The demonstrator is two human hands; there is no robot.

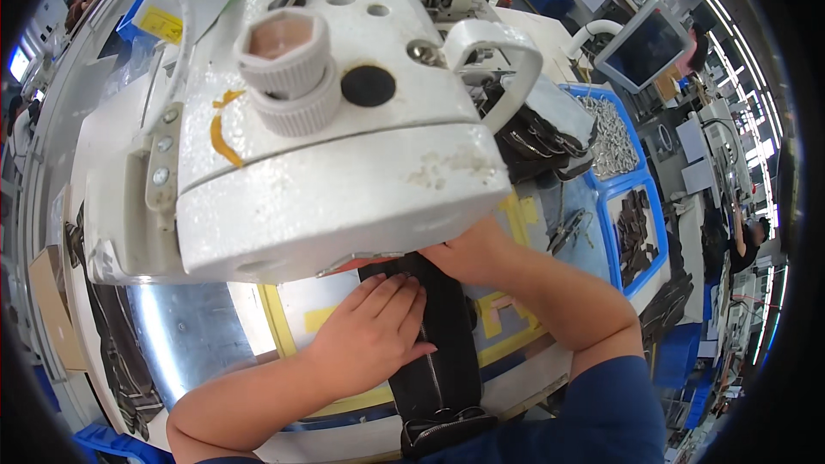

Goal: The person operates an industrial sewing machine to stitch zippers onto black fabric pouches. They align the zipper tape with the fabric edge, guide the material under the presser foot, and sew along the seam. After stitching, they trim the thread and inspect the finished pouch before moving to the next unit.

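A black fabric piece with a metal zipper (pixel 443 348) runs from under the white sewing machine head (pixel 344 198) down toward my body. My left hand (pixel 374 322) lies flat on it near the machine, fingers stretched out and close together, thumb beside the zipper line. On the right edge of the fabric, just below the machine head, rests my right hand (pixel 473 253). Its fingers are mostly hidden behind the machine and the fabric, so I cannot tell what they grip. The needle area is also out of sight under the head.
Right of the machine, a blue tray (pixel 614 133) holds silver metal pieces; another blue tray (pixel 636 241) holds dark pieces. Dark zippered pieces (pixel 546 133) are stacked behind. Small scissors-like snips (pixel 571 228) lie near the trays. More dark zippered fabric (pixel 125 352) hangs at the left.
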